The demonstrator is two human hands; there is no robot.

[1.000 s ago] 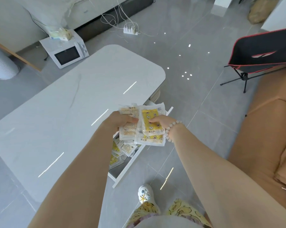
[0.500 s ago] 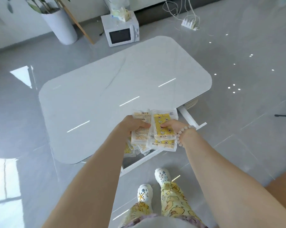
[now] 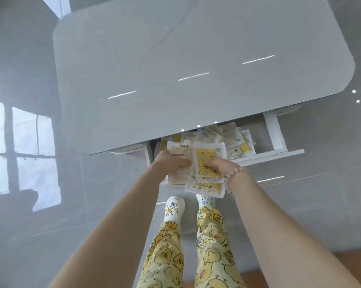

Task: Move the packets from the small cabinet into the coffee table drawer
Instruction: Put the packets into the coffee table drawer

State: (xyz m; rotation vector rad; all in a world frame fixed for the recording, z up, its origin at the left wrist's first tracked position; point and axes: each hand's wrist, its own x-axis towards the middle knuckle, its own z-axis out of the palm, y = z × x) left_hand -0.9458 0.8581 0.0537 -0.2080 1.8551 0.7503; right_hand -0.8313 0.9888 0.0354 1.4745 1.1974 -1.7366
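Two hands on one loose bundle. Grip: left hand [image 3: 171, 163] curls over the left edge of the held packets [image 3: 209, 163]; right hand [image 3: 216, 165] pinches the right side. Neither hand looks slack. — A
Bundle relative to the drawer? — B
Over the front rail of the drawer [image 3: 279, 154], which is pulled out from under the coffee table top [image 3: 196, 59]. Upper part is above the opening, lower part hangs out over the floor [image 3: 320, 204] and the shoes [image 3: 173, 208]. — A
Failure mode? — B
Slick sachets, fanned, not squared. If one hand lets go first, my guess is the bottom ones slide toward the floor, not the drawer. — A
Room inside? — B
Not much: drawer packets [image 3: 233, 140] are heaped across most of it; a bare strip of bottom shows at the right end only. Drop on the heap and the pile could crest the rail or jam under the tabletop on closing. — A
Left end? — B
Hidden behind hands and bundle. Cannot tell. — A
Else? — B
Minor: bead bracelet [image 3: 230, 179] on the right wrist sits at the bundle's corner and could snag a sachet edge on the way out. — A
Call? — B
Carry forward until the whole bundle clears the rail, aim for the bare end, lower, open both hands together. — A
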